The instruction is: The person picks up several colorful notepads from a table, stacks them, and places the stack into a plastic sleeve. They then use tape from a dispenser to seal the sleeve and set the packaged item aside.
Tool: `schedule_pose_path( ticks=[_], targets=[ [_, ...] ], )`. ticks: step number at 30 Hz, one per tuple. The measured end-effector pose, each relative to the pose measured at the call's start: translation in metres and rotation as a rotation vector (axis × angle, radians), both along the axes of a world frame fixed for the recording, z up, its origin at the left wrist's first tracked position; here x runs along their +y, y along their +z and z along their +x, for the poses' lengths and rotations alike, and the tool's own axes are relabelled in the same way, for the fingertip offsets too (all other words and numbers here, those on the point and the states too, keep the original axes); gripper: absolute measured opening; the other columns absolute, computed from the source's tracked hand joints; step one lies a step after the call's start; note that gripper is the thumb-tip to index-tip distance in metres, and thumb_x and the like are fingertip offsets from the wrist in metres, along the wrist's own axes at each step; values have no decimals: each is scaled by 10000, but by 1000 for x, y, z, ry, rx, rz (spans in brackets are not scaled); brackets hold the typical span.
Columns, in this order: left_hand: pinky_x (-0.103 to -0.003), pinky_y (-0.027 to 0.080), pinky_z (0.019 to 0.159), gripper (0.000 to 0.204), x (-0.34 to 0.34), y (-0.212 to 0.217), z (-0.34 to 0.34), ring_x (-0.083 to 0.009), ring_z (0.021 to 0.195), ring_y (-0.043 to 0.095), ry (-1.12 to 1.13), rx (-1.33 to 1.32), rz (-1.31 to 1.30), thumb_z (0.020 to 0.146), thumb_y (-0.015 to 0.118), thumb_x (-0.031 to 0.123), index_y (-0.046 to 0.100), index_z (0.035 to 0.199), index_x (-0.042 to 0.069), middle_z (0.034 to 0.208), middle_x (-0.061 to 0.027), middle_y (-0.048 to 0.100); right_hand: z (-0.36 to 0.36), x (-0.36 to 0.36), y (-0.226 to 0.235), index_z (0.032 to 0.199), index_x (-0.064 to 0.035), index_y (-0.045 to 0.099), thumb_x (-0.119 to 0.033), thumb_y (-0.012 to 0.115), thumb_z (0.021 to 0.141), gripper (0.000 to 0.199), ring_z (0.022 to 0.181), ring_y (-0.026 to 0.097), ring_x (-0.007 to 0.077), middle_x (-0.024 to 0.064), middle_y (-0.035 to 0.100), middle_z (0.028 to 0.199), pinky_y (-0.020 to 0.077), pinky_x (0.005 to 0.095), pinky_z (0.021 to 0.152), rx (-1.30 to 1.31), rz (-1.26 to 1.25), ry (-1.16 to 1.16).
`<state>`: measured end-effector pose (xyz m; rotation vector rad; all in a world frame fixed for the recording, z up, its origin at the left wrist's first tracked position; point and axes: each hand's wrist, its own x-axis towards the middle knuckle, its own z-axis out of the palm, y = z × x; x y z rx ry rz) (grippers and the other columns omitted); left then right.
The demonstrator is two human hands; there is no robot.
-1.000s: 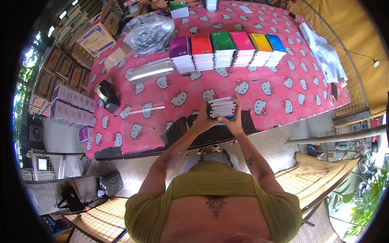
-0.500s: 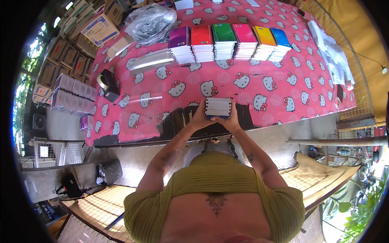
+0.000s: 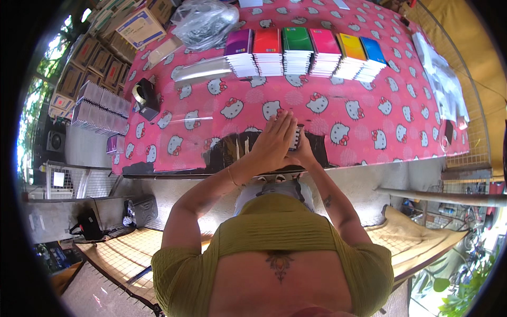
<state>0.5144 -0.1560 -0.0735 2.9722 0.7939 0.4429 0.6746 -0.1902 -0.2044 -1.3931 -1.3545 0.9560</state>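
Note:
Near the table's front edge I have a small stack of spiral notebooks (image 3: 294, 139), mostly hidden by my hands; only a strip of pages and dark binding shows. My left hand (image 3: 275, 138) lies flat along the left and top of the stack, fingers stretched out and pointing away from me. On the other side my right hand (image 3: 302, 151) is closed around the stack's right and near sides. Beyond them stands a row of notebook stacks with purple, red, green (image 3: 297, 41), pink, yellow and blue covers.
A pink patterned cloth (image 3: 338, 108) covers the table. On its left are a black tape dispenser (image 3: 146, 100), a clear plastic sheet (image 3: 200, 72) and a plastic bag (image 3: 206, 24). Wrapped notebooks (image 3: 100, 111) and cardboard boxes (image 3: 90, 55) stand past the left edge. White plastic (image 3: 438, 79) lies far right.
My left hand has gone from gripping the stack's left side to lying flat along it with straight fingers. The stack is turned and more hidden. The view has shifted slightly.

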Motion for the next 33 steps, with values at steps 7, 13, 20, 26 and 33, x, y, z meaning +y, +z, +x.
schedule_pose_path(
  ticks=[7, 13, 20, 26, 33],
  targets=[
    [-484, 474, 928, 855, 31, -2, -34, -379, 1086, 601, 89, 50, -272, 737, 789, 531, 471, 1310, -17, 1183, -219, 594, -11, 9, 30, 1313, -83, 477, -232, 907, 638, 814, 1031, 677, 314, 133, 672, 1134, 537, 404, 884, -128, -5, 128],
    [-400, 562, 693, 710, 44, 6, -178, -271, 790, 716, 959, -379, -590, 767, 811, 533, 590, 1130, -35, 871, -170, 705, -92, 69, 52, 1432, -59, 439, -324, 769, 825, 740, 1309, 480, 389, 172, 491, 1411, 424, 467, 1052, -142, 312, 223],
    [-314, 565, 716, 651, 117, -43, -343, -176, 805, 684, 977, -1057, -1056, 764, 844, 449, 641, 1146, -37, 944, -99, 717, -229, 154, 11, 1506, -89, 351, -521, 740, 794, 918, 1434, 338, 324, 132, 374, 1536, 296, 591, 1129, -835, 317, 333],
    [-320, 547, 762, 660, 141, -82, -313, -164, 864, 680, 937, -913, -1260, 761, 825, 508, 681, 1131, -20, 1013, -79, 709, -183, 150, 38, 1553, -167, 304, -644, 786, 640, 1137, 1529, 138, 280, 80, 232, 1634, 123, 615, 1200, -1061, -65, 570],
    [-462, 537, 821, 787, 144, -70, -284, -372, 919, 704, 927, -350, -785, 815, 652, 680, 673, 1095, -55, 976, -215, 720, -164, 144, 25, 1508, -189, 401, -439, 798, 740, 900, 1446, 300, 312, 88, 348, 1566, 287, 529, 1144, -825, 14, 407]
  ],
)
